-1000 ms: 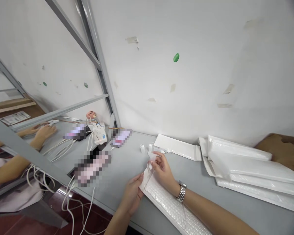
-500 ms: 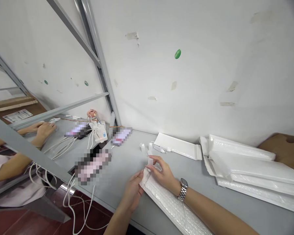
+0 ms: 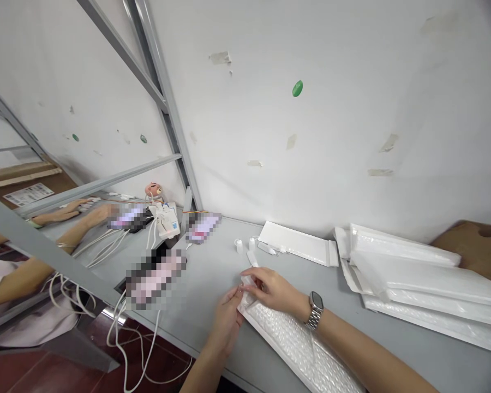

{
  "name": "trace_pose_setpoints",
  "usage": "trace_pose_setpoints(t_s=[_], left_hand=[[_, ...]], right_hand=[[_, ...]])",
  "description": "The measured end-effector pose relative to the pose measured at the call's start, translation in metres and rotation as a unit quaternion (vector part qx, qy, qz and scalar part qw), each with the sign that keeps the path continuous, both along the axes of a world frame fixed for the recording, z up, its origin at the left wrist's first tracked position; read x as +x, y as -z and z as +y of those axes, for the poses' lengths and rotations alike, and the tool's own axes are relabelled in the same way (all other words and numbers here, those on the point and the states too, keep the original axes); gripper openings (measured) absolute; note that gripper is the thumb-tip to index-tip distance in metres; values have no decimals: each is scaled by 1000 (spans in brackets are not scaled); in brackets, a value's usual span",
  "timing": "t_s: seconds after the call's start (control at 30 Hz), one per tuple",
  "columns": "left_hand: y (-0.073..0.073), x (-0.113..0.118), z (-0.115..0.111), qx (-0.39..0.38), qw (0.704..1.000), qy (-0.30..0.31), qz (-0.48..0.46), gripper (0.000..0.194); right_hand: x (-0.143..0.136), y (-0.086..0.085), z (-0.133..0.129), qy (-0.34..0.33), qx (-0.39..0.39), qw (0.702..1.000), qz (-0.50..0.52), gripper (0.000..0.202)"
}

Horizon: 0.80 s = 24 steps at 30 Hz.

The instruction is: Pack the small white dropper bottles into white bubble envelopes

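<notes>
A white bubble mailer lies slantwise on the grey table below my hands. My left hand pinches the mailer's far-left end between thumb and fingers. Right above that end, my right hand is closed with its fingertips on a small translucent white piece; its exact kind is partly hidden by the fingers. Two small white bottles with loop-like tops stand just beyond my hands. Nearer my right fingertips lies a slim white piece.
Behind lies a flat white mailer with small white items beside it. Stacked mailers and brown cardboard are at right. Blurred phones, white cables and a metal frame are at left, where another person's hands show.
My right hand has lowered the translucent piece towards the mailer's end, tilting it. My left hand keeps its hold. The other person's hand has moved right, towards a phone.
</notes>
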<state>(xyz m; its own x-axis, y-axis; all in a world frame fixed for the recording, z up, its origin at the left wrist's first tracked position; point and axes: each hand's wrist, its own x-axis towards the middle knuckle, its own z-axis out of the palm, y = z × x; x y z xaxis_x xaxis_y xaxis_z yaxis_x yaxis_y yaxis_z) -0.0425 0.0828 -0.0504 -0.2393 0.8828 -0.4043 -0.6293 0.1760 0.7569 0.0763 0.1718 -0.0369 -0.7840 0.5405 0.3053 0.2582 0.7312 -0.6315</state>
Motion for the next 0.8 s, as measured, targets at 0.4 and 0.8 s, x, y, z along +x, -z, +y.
trace_pose_setpoints(t_s=[0.4,0.8], left_hand=[[-7,1,-1,-1,999,-12,-31,42],[-6,-7,-5,17,999,-24,-31,46]], right_hand=[[2,-21,-4,-41,79,994,-68,19],[-7,-20,-10,-70,147,978,-131,33]])
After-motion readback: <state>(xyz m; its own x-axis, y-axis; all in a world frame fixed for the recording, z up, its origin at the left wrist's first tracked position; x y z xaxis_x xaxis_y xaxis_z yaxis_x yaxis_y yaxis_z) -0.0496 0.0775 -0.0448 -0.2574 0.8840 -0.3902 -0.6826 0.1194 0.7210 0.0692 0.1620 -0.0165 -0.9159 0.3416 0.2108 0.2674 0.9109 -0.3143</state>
